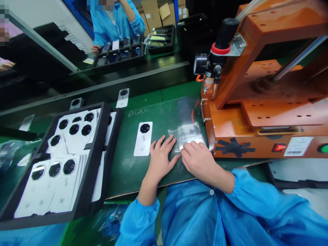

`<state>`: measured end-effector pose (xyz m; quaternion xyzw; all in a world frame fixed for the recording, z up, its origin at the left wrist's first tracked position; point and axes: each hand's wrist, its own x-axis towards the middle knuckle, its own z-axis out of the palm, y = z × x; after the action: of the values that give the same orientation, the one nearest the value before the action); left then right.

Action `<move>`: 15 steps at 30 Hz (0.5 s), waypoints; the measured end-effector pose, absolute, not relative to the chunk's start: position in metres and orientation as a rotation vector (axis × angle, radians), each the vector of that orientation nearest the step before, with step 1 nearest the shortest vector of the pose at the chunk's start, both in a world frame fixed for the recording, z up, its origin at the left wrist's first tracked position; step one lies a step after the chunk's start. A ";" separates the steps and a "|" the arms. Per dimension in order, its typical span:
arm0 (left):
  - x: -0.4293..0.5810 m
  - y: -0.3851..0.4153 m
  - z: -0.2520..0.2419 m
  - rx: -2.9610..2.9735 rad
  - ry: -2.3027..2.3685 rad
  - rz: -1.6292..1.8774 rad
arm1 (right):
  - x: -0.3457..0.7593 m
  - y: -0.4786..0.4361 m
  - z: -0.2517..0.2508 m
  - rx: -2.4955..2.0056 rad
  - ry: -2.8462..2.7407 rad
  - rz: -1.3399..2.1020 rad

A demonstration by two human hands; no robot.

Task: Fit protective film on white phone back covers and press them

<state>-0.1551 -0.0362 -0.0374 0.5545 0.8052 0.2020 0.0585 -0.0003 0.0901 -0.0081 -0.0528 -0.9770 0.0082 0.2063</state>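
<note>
1. Clear film (189, 131) lies on the green counter (123, 174), just left of the orange machine (266, 114).
2. Right hand (197, 160), nearer the machine, seems to pinch its edge.
3. Left hand (161, 159), spread, should steady it against creasing.

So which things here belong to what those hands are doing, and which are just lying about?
Likely part of it:
clear film, at the right hand
white panel, beside the left hand
black tray of similar panels, probably

Probably just lying about:
cardboard boxes behind
crumpled plastic below the table edge
</note>
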 end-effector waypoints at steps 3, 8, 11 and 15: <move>-0.152 -0.038 -0.033 1.689 2.402 0.579 | 0.038 0.083 -0.011 -0.136 -2.497 0.178; -0.173 -0.035 -0.009 1.659 2.222 0.632 | 0.062 0.084 -0.039 0.043 -2.226 0.544; -0.228 -0.010 0.012 1.513 2.243 0.830 | 0.057 0.087 -0.051 0.061 -2.204 0.620; -0.338 0.047 0.027 1.217 2.582 0.928 | 0.055 0.085 -0.052 0.034 -2.202 0.671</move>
<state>-0.3382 0.0466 0.0273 0.4044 0.8582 0.3085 0.0700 0.0548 0.0852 -0.0519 0.0133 -0.8735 0.2663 0.4073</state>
